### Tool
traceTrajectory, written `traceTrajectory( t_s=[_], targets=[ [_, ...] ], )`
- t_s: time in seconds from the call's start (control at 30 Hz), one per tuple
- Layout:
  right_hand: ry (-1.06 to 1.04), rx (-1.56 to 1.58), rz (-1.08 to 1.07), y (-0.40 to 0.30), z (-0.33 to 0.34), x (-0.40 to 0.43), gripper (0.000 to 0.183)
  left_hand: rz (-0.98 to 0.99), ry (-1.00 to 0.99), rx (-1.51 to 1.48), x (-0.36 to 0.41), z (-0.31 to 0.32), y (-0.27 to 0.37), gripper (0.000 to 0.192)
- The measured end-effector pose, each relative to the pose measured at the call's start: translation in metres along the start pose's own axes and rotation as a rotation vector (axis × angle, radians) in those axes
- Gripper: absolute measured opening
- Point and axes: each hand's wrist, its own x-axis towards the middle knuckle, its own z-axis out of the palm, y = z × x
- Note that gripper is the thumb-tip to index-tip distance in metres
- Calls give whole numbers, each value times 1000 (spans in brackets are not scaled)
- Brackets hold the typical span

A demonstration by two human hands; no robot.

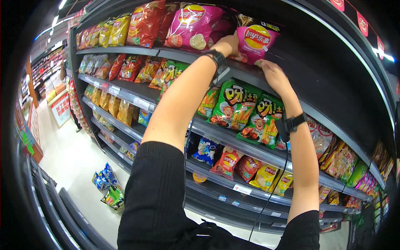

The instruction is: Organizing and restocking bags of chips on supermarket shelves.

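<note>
A pink Lay's chip bag stands upright on the top shelf of a snack rack, between my two hands. My left hand grips the bag's left edge, its fingers partly hidden. My right hand touches the bag's lower right corner with fingertips near the shelf edge; whether it pinches the bag is hard to tell. Left of my left hand stands a larger pink Lay's bag, with a red chip bag beyond it. Below, green snack bags lean on the second shelf under my forearms.
Price-label rails edge the lower shelves, which hold red Lay's bags and yellow bags. Blue and green snack bags lie on the floor at lower left, near dark empty-looking shelving. A thin cable hangs from my right wrist.
</note>
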Motion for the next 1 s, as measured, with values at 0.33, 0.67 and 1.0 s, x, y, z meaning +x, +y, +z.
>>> traceTrajectory(
  t_s=[0.33,0.67,1.0],
  targets=[
    [19,-126,103,-21,-13,-26,34,-24,-340,-389,15,-29,7,73],
    [82,-139,30,-31,-19,-30,28,107,-319,-621,3,-26,8,66],
    [137,-123,-6,-28,-13,-30,27,-202,-267,-316,13,-32,15,71]
  ],
)
